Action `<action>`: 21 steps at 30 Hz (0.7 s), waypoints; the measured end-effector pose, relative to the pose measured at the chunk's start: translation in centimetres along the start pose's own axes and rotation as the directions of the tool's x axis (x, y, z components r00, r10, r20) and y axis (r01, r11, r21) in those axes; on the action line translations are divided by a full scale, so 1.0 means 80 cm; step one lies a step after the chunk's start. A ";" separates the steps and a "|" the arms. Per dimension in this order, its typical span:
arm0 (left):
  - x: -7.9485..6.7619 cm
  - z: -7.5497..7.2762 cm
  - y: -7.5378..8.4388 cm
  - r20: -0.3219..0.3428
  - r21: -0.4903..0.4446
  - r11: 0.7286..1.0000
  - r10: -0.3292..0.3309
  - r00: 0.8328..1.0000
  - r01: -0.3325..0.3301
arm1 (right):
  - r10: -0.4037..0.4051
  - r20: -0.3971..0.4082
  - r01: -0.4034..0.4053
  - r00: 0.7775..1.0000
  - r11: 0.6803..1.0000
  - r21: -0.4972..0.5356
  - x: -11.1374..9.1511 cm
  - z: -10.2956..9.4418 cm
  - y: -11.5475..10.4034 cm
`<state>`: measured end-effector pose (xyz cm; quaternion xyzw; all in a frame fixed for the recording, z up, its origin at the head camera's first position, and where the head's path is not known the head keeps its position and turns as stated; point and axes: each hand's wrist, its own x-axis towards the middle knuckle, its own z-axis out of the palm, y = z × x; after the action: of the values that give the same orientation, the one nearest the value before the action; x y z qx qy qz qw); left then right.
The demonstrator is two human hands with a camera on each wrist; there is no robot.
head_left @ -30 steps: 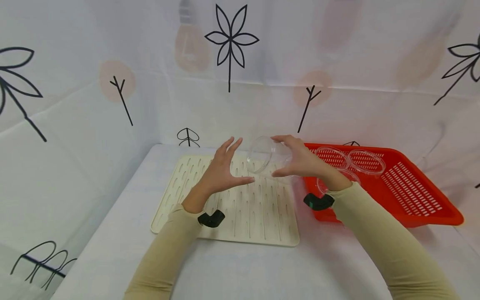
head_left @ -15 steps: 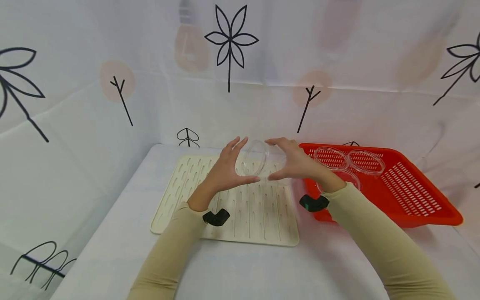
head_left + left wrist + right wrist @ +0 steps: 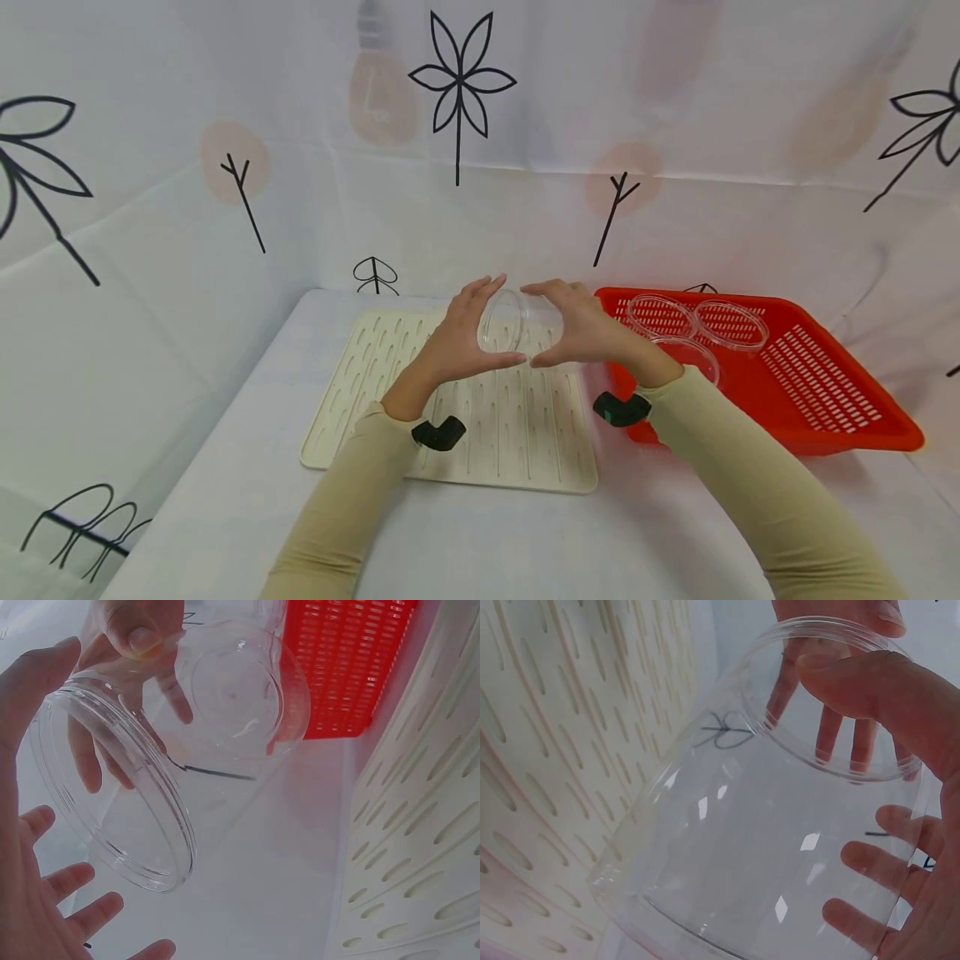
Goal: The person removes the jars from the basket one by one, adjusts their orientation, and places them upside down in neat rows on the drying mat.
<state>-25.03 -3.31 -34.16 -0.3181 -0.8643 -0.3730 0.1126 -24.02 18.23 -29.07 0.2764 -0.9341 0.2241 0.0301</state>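
- A clear plastic cylindrical container (image 3: 521, 323) with a thick ribbed rim was held on its side between the two hands; its rim end pointed left and its base end right. From the head view it lay in front of the far right part of the mat.
- The right hand (image 3: 585, 329) gripped the container's body, with the thumb along one side, close to the rim, and the fingers curved round the other.
- The left hand (image 3: 459, 337) stood at the rim end, its thumb and fingers spread wide and gently curved. Its fingers appeared apart from the rim; whether the thumb touched could not be told.
- A cream rectangular mat with raised elongated ridges (image 3: 465, 442) lay below and on the near side of the hands, on a white cloth-covered table (image 3: 487, 546).
- A red perforated plastic basket (image 3: 847, 421) stood on the right side of the table. Three clear round-rimmed plastic pieces (image 3: 731, 325) were grouped in its left and far part.
- Beige sleeves (image 3: 757, 467) covered both forearms, and a black device (image 3: 438, 433) was worn at each wrist.
- A white sheet with black plant drawings (image 3: 540, 125) hung on the far side.
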 end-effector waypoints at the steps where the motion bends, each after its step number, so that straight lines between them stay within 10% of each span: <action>1: 0.000 0.000 0.000 0.000 -0.001 1.000 0.006 1.000 -0.006 | 0.003 0.001 -0.003 1.000 1.000 -0.004 0.000 0.000 -0.001; 21: -0.002 -0.005 -0.002 0.060 -0.176 0.984 -0.016 0.998 0.026 | -0.022 0.028 0.023 0.999 0.999 -0.035 -0.001 0.001 -0.003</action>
<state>-25.02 -3.71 -34.05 -0.3284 -0.8339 -0.4401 0.0547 -23.83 18.04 -29.09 0.2892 -0.9351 0.2032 0.0246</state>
